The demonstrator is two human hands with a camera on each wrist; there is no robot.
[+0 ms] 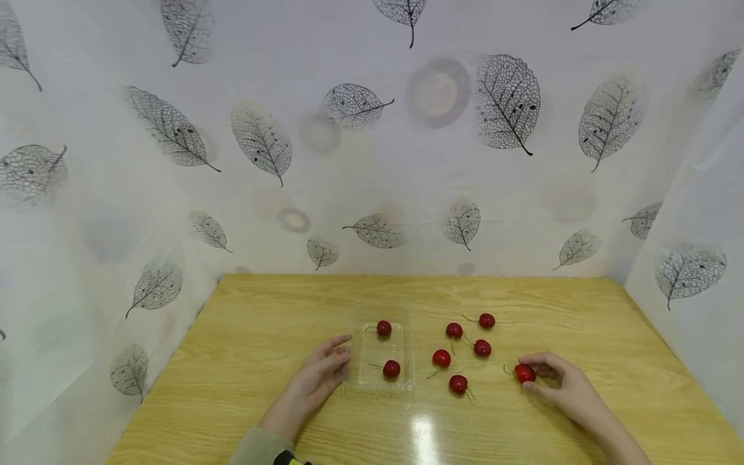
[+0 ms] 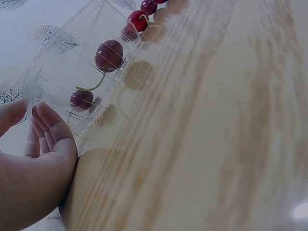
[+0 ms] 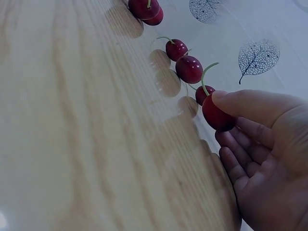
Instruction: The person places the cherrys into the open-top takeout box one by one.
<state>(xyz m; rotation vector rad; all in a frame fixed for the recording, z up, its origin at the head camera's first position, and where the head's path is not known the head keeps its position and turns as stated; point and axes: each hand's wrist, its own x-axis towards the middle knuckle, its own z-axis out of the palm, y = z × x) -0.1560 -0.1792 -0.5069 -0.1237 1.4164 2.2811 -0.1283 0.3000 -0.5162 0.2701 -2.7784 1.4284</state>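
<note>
A dark red cherry (image 1: pixel 524 373) with a thin green stem is pinched between the thumb and fingers of my right hand (image 1: pixel 560 387), at the right of the table. In the right wrist view the held cherry (image 3: pixel 217 113) has its stem pointing up. My left hand (image 1: pixel 316 378) is at the left side of a clear plastic container (image 1: pixel 414 361), its fingers loosely extended by the wall. Inside the container lie two cherries, one toward the back (image 1: pixel 383 329) and one toward the front (image 1: pixel 391 369). The left wrist view shows my fingertips (image 2: pixel 44 107) at the container's edge.
Several loose cherries lie on the wooden table (image 1: pixel 261 310) between the container and my right hand, among them a front one (image 1: pixel 458 385) and a back one (image 1: pixel 487 320). Leaf-patterned sheeting (image 1: pixel 372 174) rises behind the table and along its sides.
</note>
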